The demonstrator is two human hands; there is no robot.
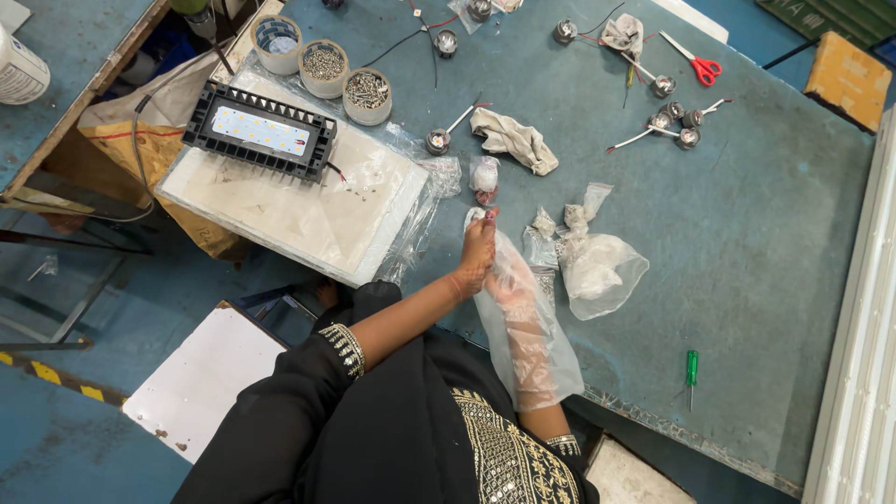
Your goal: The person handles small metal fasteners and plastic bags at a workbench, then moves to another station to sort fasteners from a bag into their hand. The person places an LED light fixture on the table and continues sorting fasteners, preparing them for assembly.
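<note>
My right hand (512, 282) is pushed inside a clear plastic bag (537, 345) that covers it up to the forearm. My left hand (478, 252) presses against it and pinches the bag's top edge near the fingertips. Both hands hover over the blue-grey table (747, 261), close to its near edge. Just right of them lie crumpled clear plastic bags (597, 266).
A black LED floodlight (261, 131) rests on a white foam sheet (299, 205). Behind it are three round cups of screws (367, 93). Small round lamp parts with wires (439, 140), a rag (513, 138), red scissors (695, 63) and a green screwdriver (692, 371) lie around.
</note>
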